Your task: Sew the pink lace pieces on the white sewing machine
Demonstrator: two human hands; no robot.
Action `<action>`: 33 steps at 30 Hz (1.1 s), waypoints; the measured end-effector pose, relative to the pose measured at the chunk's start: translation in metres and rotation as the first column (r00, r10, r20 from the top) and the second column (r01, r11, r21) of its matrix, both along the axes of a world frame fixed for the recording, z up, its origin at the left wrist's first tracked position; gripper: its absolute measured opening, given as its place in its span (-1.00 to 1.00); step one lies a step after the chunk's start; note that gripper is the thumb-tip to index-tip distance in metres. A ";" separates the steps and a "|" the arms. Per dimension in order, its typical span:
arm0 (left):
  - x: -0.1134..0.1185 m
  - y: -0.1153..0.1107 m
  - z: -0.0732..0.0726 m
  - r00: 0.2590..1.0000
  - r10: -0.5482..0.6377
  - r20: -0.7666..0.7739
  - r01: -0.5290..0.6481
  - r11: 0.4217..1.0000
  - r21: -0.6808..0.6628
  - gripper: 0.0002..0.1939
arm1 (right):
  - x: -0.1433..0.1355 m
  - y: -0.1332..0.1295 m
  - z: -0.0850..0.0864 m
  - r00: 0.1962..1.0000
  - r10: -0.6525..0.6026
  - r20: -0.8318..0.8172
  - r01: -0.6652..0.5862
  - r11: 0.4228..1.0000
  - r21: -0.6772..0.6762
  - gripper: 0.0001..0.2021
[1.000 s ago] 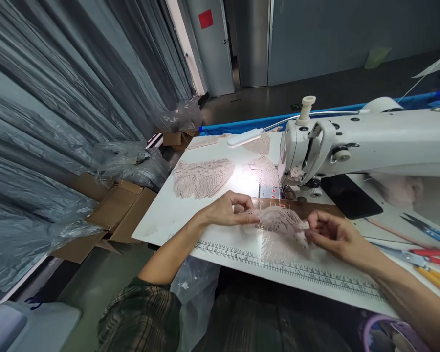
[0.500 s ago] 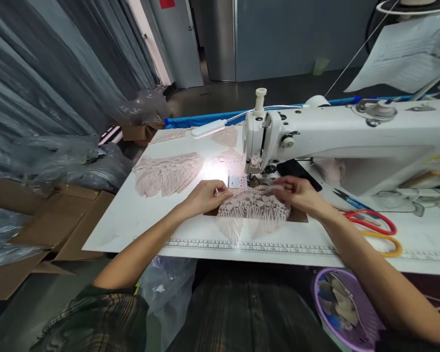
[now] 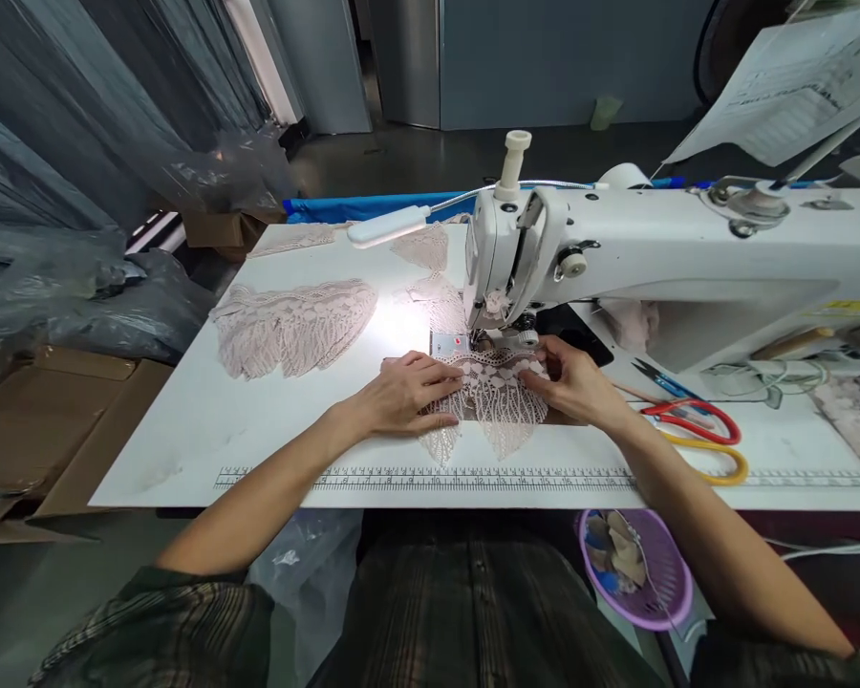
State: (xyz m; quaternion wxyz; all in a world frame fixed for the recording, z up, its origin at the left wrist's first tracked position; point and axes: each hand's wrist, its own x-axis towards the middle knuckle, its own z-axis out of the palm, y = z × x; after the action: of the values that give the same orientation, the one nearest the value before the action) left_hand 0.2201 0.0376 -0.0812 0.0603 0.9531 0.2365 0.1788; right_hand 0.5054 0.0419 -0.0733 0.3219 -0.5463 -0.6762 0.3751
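A pink lace piece (image 3: 502,401) lies at the needle area of the white sewing machine (image 3: 645,239), its upper edge by the presser foot and its scalloped points toward the table's front. My left hand (image 3: 412,394) rests flat on the lace's left part, fingers spread. At the right end, my right hand (image 3: 569,382) pinches the lace edge between thumb and fingers. A stack of matching lace pieces (image 3: 293,325) lies to the left on the white table (image 3: 258,430).
Red-handled scissors (image 3: 702,420), yellow-handled scissors (image 3: 723,468) and a dark phone (image 3: 580,333) lie right of my right hand. A white lamp (image 3: 388,226) hangs over the table. Below the front edge is a purple basket (image 3: 670,573). Cardboard boxes (image 3: 78,430) stand left.
My left hand has gone from pinching the lace edge to lying flat on it. The lace now lies flatter, closer under the presser foot. The whole view has shifted slightly.
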 end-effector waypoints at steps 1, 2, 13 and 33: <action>0.000 -0.001 0.001 1.000 0.009 0.013 -0.008 0.999 -0.032 -0.55 | -0.005 -0.001 0.001 0.986 -0.016 -0.163 0.003 0.997 -0.078 -0.56; 0.000 -0.002 0.002 0.998 0.036 0.047 -0.032 0.996 -0.079 -0.53 | -0.011 -0.002 0.002 0.947 -0.048 -0.319 -0.004 0.987 -0.160 -0.56; -0.011 -0.012 0.024 0.782 0.619 0.067 -0.289 0.455 -0.842 -0.11 | -0.083 -0.007 0.007 0.776 0.132 -0.617 -0.374 0.884 -0.281 -0.41; -0.014 -0.006 0.020 0.729 0.677 -0.097 -0.495 0.424 -0.758 -0.27 | -0.040 0.007 -0.031 0.869 0.291 0.400 -0.459 0.774 0.435 -0.64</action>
State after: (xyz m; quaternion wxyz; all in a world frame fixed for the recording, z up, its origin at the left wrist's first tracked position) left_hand 0.2060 0.0316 -0.0614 0.4017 0.6695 0.5979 0.1814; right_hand 0.4656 0.0487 -0.1045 0.2638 -0.3432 -0.8895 0.1464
